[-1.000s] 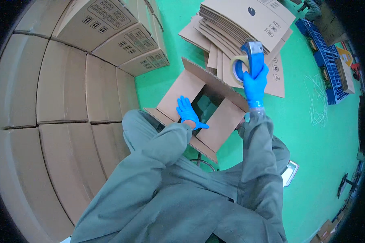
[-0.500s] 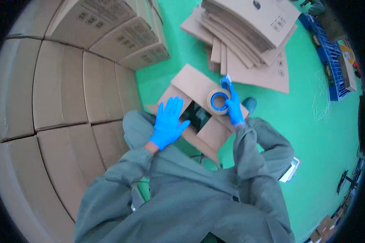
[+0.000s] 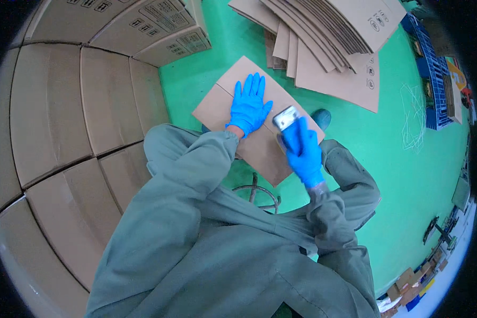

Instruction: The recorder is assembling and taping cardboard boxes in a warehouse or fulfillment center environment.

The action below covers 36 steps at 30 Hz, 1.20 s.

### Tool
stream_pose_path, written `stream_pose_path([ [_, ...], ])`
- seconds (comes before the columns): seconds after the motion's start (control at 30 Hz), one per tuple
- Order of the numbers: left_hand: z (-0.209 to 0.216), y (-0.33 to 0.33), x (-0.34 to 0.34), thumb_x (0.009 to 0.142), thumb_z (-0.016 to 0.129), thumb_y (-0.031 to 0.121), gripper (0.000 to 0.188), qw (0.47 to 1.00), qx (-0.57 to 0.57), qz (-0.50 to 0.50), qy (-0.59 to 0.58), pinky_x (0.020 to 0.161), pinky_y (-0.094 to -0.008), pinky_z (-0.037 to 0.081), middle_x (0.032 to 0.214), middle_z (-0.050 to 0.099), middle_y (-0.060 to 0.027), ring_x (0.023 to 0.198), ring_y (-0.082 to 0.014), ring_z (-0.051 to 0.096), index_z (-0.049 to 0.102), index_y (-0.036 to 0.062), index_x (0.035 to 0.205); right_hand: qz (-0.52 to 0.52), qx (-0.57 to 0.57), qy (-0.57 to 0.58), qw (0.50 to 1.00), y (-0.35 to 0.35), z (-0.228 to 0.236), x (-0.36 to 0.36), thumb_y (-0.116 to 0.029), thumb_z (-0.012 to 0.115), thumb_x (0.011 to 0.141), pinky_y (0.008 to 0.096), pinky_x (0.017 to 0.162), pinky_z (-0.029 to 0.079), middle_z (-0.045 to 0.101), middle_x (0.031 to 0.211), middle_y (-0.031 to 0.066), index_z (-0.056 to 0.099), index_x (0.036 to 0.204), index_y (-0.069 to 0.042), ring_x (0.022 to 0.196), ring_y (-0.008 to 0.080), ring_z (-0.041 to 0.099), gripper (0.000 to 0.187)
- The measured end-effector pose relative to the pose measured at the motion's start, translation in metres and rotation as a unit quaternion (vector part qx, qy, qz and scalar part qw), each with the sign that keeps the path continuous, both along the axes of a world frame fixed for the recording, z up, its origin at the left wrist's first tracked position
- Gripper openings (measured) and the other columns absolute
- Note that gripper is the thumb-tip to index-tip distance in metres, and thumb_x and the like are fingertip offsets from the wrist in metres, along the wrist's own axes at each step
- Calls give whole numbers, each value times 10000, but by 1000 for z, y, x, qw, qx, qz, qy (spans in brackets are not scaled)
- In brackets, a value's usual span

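A cardboard box [image 3: 267,153] sits between my knees with its top flaps folded down. My left hand [image 3: 249,108], in a blue glove, lies flat on the flaps with the fingers stretched forward. To its right, my gloved right hand [image 3: 307,161] is wrapped round a tape dispenser [image 3: 286,118] with a blue body and a silver-coloured head. The dispenser is over the right part of the box top; I cannot tell whether it touches the cardboard. Its tape roll is mostly hidden by the hand.
Closed cartons [image 3: 53,111] are stacked high along the left. Ahead lies a pile of flattened cartons [image 3: 323,69]. At the far right are a blue slatted crate [image 3: 434,74] and loose white cord [image 3: 412,119]. Curved metal legs [image 3: 254,190] show below the box.
The box's open middle is now covered by flaps. My left hand has moved from the box's left side onto its top. My right hand has turned the tape dispenser and brought it lower.
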<state>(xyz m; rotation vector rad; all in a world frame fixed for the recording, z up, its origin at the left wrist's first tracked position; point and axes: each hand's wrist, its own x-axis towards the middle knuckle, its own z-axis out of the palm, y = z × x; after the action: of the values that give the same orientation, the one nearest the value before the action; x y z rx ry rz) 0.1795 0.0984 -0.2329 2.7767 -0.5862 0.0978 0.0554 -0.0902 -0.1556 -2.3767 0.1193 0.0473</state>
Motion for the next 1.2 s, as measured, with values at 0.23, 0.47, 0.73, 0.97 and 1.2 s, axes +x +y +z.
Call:
stream_pose_path([
  [0.23,8,-3,14,982,484,454,676,999,-23,17,22,1195,-553,172,1583,298,-160,1476,-321,262,341,58,1511,46,-44,-6,998,13,11,-5,-46,650,729,444,758,540,573,1042,175,388,1536,-182,914,368,612,860],
  [0.47,114,-6,37,953,462,629,680,914,-153,-4,377,839,-479,500,866,698,-213,885,-382,669,730,16,829,65,-38,6,997,21,26,3,-54,652,721,478,744,525,563,996,207,372,1538,-185,902,398,575,874],
  [0.73,58,1,26,878,505,719,735,919,-192,-34,343,776,-497,525,860,701,-231,843,-384,686,754,30,819,137,-86,1,987,25,40,6,-52,658,744,493,753,507,599,1140,203,359,1539,-124,894,408,574,852],
  [0.97,26,128,118,937,480,621,658,970,-108,194,100,659,-522,511,743,678,-213,690,-409,663,732,55,713,206,-147,135,958,85,81,76,-89,651,752,538,734,528,572,1018,250,351,1526,-246,857,457,630,845],
  [1.2,-87,164,140,936,439,636,660,922,-3,105,372,946,-504,499,1147,689,-230,1073,-416,651,748,68,1069,293,-178,167,924,141,64,144,-142,648,809,548,661,530,604,949,253,458,1375,-224,827,452,637,603],
])
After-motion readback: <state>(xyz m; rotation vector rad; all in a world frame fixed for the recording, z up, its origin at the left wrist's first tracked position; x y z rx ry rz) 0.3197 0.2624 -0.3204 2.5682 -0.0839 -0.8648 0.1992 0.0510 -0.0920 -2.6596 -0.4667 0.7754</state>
